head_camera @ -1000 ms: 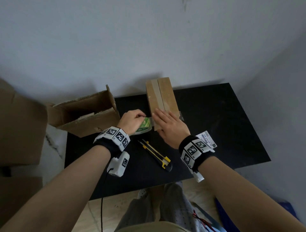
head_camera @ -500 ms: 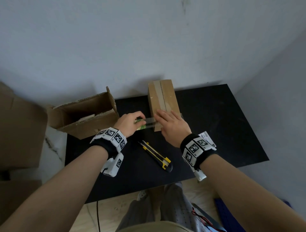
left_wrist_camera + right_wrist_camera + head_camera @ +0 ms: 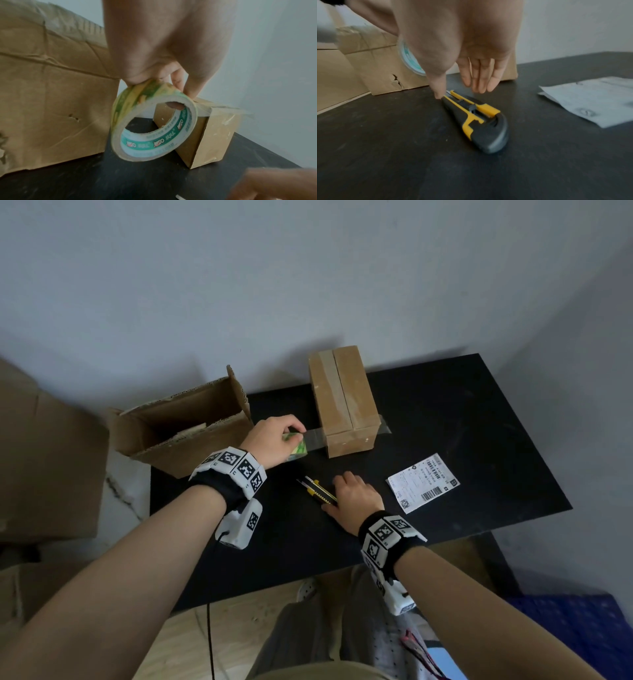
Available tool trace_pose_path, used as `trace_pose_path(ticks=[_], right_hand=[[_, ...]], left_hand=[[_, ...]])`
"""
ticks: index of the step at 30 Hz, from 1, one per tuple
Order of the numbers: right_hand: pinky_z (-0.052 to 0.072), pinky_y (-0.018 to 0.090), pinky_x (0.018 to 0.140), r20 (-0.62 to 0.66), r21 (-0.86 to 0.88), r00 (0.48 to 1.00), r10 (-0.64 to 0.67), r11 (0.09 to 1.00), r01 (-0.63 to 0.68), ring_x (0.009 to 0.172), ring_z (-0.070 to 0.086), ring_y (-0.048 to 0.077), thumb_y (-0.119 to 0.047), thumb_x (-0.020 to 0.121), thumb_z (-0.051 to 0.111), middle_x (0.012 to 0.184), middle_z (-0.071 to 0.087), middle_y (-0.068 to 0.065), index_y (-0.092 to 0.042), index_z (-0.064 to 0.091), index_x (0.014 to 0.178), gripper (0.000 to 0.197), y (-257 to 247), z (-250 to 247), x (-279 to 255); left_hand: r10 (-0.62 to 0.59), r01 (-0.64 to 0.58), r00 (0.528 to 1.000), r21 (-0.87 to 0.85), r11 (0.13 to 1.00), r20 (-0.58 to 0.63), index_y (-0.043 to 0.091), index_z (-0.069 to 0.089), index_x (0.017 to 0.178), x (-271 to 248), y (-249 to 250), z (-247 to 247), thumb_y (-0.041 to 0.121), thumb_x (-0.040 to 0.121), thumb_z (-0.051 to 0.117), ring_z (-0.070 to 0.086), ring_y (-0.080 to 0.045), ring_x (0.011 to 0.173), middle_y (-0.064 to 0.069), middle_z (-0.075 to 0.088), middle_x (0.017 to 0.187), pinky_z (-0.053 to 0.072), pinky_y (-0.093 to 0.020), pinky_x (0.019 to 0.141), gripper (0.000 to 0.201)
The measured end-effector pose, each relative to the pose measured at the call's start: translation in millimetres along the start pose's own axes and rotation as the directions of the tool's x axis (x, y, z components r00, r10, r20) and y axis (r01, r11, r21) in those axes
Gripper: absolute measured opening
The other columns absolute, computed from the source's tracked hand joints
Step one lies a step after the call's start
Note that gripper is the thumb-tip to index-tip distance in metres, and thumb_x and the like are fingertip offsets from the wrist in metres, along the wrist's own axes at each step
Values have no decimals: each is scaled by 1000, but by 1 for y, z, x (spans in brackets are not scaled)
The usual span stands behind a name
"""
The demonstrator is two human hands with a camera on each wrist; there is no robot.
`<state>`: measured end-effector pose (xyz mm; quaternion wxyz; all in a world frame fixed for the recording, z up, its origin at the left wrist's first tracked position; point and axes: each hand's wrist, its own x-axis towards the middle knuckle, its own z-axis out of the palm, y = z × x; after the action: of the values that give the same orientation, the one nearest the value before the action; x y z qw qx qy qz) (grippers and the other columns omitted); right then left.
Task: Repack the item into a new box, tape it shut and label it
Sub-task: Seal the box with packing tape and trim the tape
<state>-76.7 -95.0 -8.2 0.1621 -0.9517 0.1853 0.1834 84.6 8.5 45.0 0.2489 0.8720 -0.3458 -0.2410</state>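
A small closed cardboard box (image 3: 344,402) stands at the back of the black table (image 3: 479,412). A clear tape strip (image 3: 313,436) runs from its near end to the green-printed tape roll (image 3: 297,448). My left hand (image 3: 277,436) grips that roll left of the box, with fingers curled over the tape roll (image 3: 154,125). My right hand (image 3: 346,491) hovers over the yellow-black utility knife (image 3: 317,491). In the right wrist view its fingers (image 3: 477,75) are straight and the thumb touches the tip of the knife (image 3: 476,121). A white shipping label (image 3: 423,482) lies flat to the right.
An open, worn cardboard box (image 3: 181,426) sits at the table's left back corner, close to my left hand. Larger cartons (image 3: 44,457) stand on the floor at left. A wall runs behind the table. My knees are below the front edge.
My right hand left the small box and dropped to the knife, uncovering the label. My left hand drew the roll leftward, stretching a tape strip from the box.
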Motion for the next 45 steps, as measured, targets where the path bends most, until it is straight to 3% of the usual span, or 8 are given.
trace_pose_path(ticks=[9, 16, 24, 30, 33, 36, 39, 45], right_hand=[[40, 38, 100, 141, 57, 985, 104, 992, -113, 122, 44, 26, -28, 86, 64, 132, 41, 10, -9, 42, 132, 55, 0, 9, 5], [51, 30, 81, 189, 390, 948, 258, 866, -313, 98, 59, 19, -32, 77, 74, 109, 59, 1, -20, 57, 115, 44, 15, 0, -10], [54, 22, 70, -90, 712, 973, 213, 697, -87, 84, 61, 3, -30, 75, 77, 92, 64, -10, -27, 59, 102, 32, 11, -23, -41], [53, 22, 80, -52, 795, 968, 245, 597, -108, 94, 63, 7, -24, 72, 79, 97, 66, -8, -15, 63, 112, 44, 1, -43, -37], [50, 17, 77, -80, 735, 968, 238, 670, -104, 90, 62, 4, -21, 74, 78, 92, 64, -11, -16, 63, 113, 42, -3, -49, -40], [51, 32, 91, -161, 575, 960, 230, 812, -99, 103, 61, 14, -24, 76, 75, 110, 66, -2, -20, 59, 120, 47, -9, -53, -41], [49, 37, 89, -212, 365, 960, 180, 926, -93, 104, 61, 23, -28, 82, 69, 112, 65, 3, -19, 55, 121, 42, -15, -56, -40], [48, 36, 79, -271, 160, 961, 60, 987, -17, 94, 61, 28, -25, 88, 61, 104, 63, 5, -14, 52, 117, 32, -26, -63, -42]], left_hand=[[-7, 6, 999, -37, 999, -39, 17, 60, 114, -5, -4, 4, 22, 93, 55, 60, -20, 103, -7, 63, 112, 48, -28, 77, 23], [-62, 64, 996, 18, 998, -71, 20, 61, 107, -6, -5, 7, 26, 91, 56, 61, -22, 97, -7, 64, 105, 53, -37, 78, 18], [-85, 87, 992, 15, 996, -94, 20, 64, 96, -6, 5, 5, 25, 90, 56, 62, -21, 89, -3, 66, 93, 53, -36, 75, 12], [-100, 102, 990, 12, 995, -99, 20, 66, 95, -6, 11, 4, 23, 90, 56, 63, -18, 86, -1, 66, 92, 51, -32, 73, 12], [-107, 107, 988, -2, 994, -110, 20, 66, 95, -8, 11, 4, 22, 90, 56, 63, -18, 87, 0, 65, 91, 49, -30, 72, 11], [-112, 111, 988, -24, 994, -105, 18, 66, 95, -8, 12, 5, 21, 90, 57, 62, -18, 89, 0, 65, 93, 48, -30, 74, 11], [-120, 117, 987, -36, 993, -105, 18, 66, 95, -8, 14, 7, 20, 89, 58, 62, -19, 91, -2, 66, 96, 50, -33, 79, 11], [-126, 121, 987, -49, 991, -104, 18, 70, 92, -4, 15, 9, 21, 89, 58, 63, -19, 89, -2, 69, 92, 51, -34, 81, 12]])
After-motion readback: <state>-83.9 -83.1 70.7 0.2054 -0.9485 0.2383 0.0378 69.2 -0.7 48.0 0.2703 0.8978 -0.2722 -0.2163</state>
